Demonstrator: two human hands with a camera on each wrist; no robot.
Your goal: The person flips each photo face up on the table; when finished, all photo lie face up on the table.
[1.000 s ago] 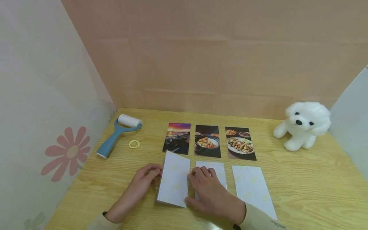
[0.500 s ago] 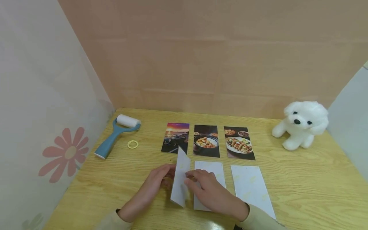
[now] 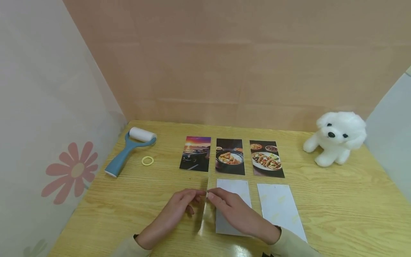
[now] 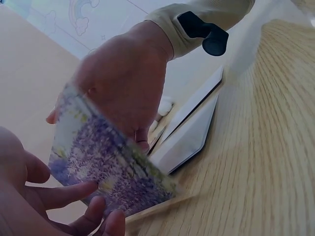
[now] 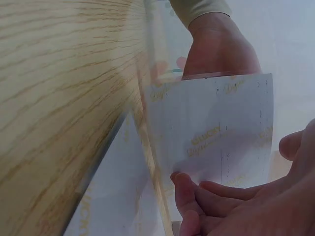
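Note:
A photo print (image 3: 204, 210) stands upright, almost edge-on in the head view. Its picture side of purple flowers (image 4: 98, 147) faces my left hand (image 3: 183, 203), whose fingers (image 4: 74, 194) rest against it. My right hand (image 3: 232, 210) is on the other side, fingertips touching the white back (image 5: 211, 118) with its yellow lettering; the thumb stays off the sheet in the right wrist view. The print is held up between both hands. Just right of it, partly under my right hand, a second print lies white side up (image 3: 232, 187).
Another print lies face down (image 3: 279, 205) farther right. Behind are three face-up prints: a car at sunset (image 3: 195, 153), a rice bowl (image 3: 229, 157), tacos (image 3: 266, 159). A blue-handled lint roller (image 3: 128, 150) and yellow ring (image 3: 147, 161) lie left; a white toy dog (image 3: 337, 137) sits right.
The leftmost lower print has swung from lying slanted, white side visible, to standing edge-on. My left hand has moved right, toward the right hand.

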